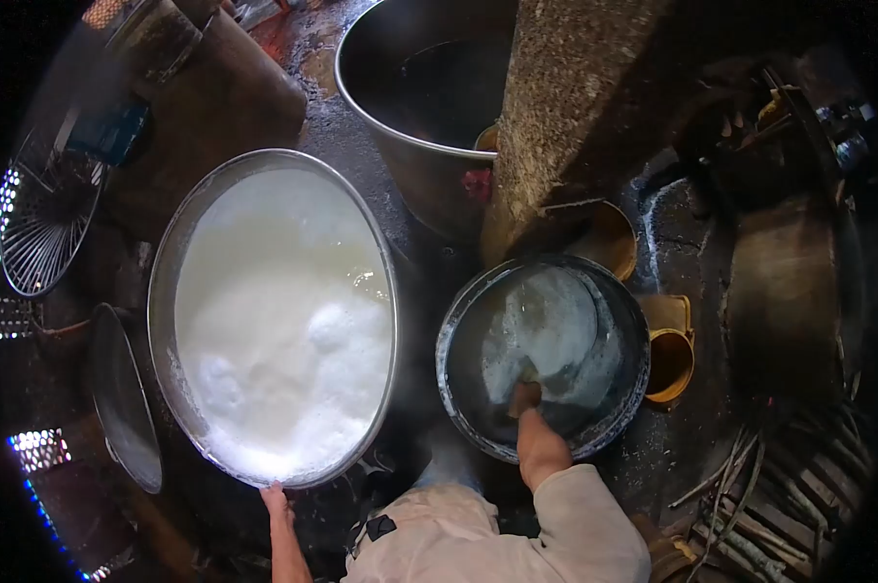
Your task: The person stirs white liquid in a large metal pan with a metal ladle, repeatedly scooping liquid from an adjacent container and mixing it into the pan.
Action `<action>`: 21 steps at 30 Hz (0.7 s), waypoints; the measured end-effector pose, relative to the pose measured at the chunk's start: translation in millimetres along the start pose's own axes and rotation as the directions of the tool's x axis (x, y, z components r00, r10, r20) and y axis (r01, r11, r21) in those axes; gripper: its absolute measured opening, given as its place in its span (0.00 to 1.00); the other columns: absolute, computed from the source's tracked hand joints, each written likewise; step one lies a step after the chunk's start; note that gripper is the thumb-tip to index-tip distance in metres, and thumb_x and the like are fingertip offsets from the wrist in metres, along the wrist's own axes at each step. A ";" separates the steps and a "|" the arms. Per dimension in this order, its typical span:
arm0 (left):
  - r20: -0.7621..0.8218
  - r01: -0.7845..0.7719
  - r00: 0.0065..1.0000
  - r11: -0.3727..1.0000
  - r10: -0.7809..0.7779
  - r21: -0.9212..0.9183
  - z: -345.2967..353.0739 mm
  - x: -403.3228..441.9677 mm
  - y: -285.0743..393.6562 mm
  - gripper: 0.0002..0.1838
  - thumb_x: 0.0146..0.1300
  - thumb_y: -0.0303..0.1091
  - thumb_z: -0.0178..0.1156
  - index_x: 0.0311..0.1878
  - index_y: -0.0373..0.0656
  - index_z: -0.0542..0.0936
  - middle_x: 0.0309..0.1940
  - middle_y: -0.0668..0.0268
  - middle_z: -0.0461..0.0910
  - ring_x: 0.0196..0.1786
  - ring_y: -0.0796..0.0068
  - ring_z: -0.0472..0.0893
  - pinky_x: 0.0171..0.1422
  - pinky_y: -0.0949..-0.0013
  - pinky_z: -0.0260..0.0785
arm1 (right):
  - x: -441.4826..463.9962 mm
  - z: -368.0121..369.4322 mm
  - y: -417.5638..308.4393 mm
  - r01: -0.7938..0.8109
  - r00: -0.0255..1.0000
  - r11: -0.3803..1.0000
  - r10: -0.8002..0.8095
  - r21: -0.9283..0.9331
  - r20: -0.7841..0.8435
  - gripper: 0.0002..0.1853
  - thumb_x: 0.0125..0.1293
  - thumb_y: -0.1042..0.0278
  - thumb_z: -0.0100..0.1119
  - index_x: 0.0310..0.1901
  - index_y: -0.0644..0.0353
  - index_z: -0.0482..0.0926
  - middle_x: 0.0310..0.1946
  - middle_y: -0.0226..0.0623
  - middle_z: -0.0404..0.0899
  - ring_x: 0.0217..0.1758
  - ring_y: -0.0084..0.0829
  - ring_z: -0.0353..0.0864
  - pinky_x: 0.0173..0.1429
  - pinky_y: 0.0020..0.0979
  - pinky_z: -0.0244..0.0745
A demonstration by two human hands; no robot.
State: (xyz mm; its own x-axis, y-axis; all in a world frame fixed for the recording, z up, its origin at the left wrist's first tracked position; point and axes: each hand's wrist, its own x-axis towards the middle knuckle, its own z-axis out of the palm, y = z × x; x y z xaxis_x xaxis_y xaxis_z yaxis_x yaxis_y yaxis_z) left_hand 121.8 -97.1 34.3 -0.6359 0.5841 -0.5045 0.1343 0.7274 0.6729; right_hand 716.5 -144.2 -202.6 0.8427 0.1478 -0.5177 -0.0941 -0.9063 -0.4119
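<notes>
Frothy white liquid [283,243] lies in the wide pan [164,321] at ten o'clock, its near rim gripped by the left hand [275,499]; the right hand [526,397], towards one o'clock, is closed around what looks like a handle [528,373] in the round pot [446,369] of cloudy liquid [555,330]. At twelve stands a tall vat [429,180]. Work seems partway, though how much remains is unclear. No brands, labels or writing can be read

Wide vat [165,321] left of round pot [446,360]; tall drum [414,180] behind, between.
</notes>
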 end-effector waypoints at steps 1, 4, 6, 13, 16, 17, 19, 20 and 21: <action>-0.013 0.048 0.999 0.998 -0.048 0.047 4.1 -9.1 12.0 0.21 0.61 0.26 0.47 0.59 0.44 0.61 0.46 0.61 0.72 0.37 0.66 0.76 0.21 0.67 0.64 | 0.7 2.0 -0.6 -0.058 0.991 0.998 0.058 -0.008 0.121 0.21 0.51 0.51 0.58 0.32 0.64 0.81 0.28 0.51 0.80 0.31 0.48 0.81 0.37 0.41 0.74; -0.047 0.154 0.988 0.979 -0.149 0.132 22.1 -34.9 44.6 0.23 0.61 0.22 0.47 0.60 0.41 0.60 0.47 0.58 0.72 0.37 0.64 0.76 0.23 0.64 0.67 | 43.1 38.7 56.9 -0.207 0.881 0.976 0.158 0.064 0.446 0.18 0.53 0.55 0.56 0.28 0.66 0.80 0.25 0.46 0.80 0.25 0.41 0.80 0.31 0.40 0.74; -0.112 0.159 0.982 0.985 -0.151 0.067 23.4 -33.9 41.7 0.21 0.61 0.25 0.48 0.59 0.43 0.62 0.45 0.60 0.73 0.31 0.68 0.75 0.14 0.69 0.58 | 20.4 7.1 19.9 -0.213 0.804 0.977 0.187 -0.020 0.564 0.17 0.57 0.57 0.54 0.38 0.64 0.77 0.35 0.44 0.78 0.33 0.41 0.79 0.36 0.42 0.74; 0.004 -0.053 0.999 0.997 0.053 -0.049 16.8 -25.6 21.9 0.24 0.60 0.21 0.48 0.61 0.40 0.61 0.49 0.59 0.72 0.40 0.64 0.77 0.32 0.63 0.72 | 5.1 -20.2 24.1 -0.511 0.635 0.800 0.104 0.315 0.766 0.08 0.55 0.64 0.57 0.30 0.59 0.74 0.20 0.35 0.73 0.18 0.30 0.72 0.23 0.33 0.71; -0.016 -0.105 0.994 0.991 0.104 -0.084 11.7 -8.3 -0.9 0.27 0.59 0.20 0.49 0.64 0.36 0.59 0.55 0.56 0.70 0.51 0.62 0.74 0.52 0.62 0.69 | -1.0 -65.3 7.7 -0.604 0.531 0.709 0.016 0.365 0.847 0.05 0.54 0.70 0.58 0.31 0.59 0.73 0.21 0.33 0.72 0.18 0.28 0.71 0.20 0.29 0.69; -0.022 -0.087 0.996 0.988 0.085 -0.128 12.3 -6.8 -1.6 0.28 0.59 0.20 0.50 0.64 0.33 0.58 0.57 0.54 0.68 0.54 0.61 0.72 0.57 0.62 0.65 | -3.0 -74.1 2.6 -0.591 0.540 0.717 0.011 0.369 0.842 0.05 0.54 0.70 0.58 0.31 0.59 0.73 0.21 0.33 0.72 0.18 0.28 0.71 0.20 0.29 0.69; -0.017 -0.060 0.998 0.981 0.058 -0.183 15.0 -6.0 -3.2 0.29 0.59 0.20 0.50 0.64 0.31 0.57 0.59 0.53 0.66 0.57 0.60 0.70 0.62 0.63 0.61 | -10.0 -91.3 -5.8 -0.407 0.694 0.879 0.120 0.249 0.709 0.09 0.53 0.74 0.59 0.35 0.61 0.72 0.19 0.36 0.71 0.17 0.29 0.71 0.20 0.32 0.69; -0.093 -0.087 0.993 0.984 0.073 -0.153 17.1 -5.6 -4.2 0.26 0.59 0.21 0.51 0.61 0.30 0.60 0.54 0.54 0.69 0.52 0.62 0.72 0.55 0.64 0.65 | -11.6 -106.0 -7.9 -0.396 0.705 0.883 0.116 0.252 0.699 0.09 0.53 0.74 0.59 0.35 0.61 0.72 0.19 0.36 0.71 0.17 0.29 0.71 0.20 0.32 0.69; -0.170 -0.111 0.981 0.986 0.089 -0.122 17.2 -4.5 -7.5 0.23 0.59 0.21 0.51 0.59 0.30 0.63 0.50 0.55 0.72 0.46 0.65 0.75 0.48 0.66 0.68 | -16.0 -125.7 -15.2 -0.324 0.724 0.926 0.113 0.191 0.681 0.05 0.54 0.75 0.58 0.32 0.62 0.72 0.19 0.35 0.71 0.17 0.28 0.71 0.19 0.30 0.69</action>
State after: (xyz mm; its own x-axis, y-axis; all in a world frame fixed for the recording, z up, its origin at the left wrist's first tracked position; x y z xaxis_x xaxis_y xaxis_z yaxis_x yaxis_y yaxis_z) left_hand 136.7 -99.0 22.3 -0.7413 0.5770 -0.3430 0.1104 0.6088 0.7856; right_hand 771.1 -182.6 -93.9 0.2386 0.2740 -0.9317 -0.4617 -0.8120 -0.3570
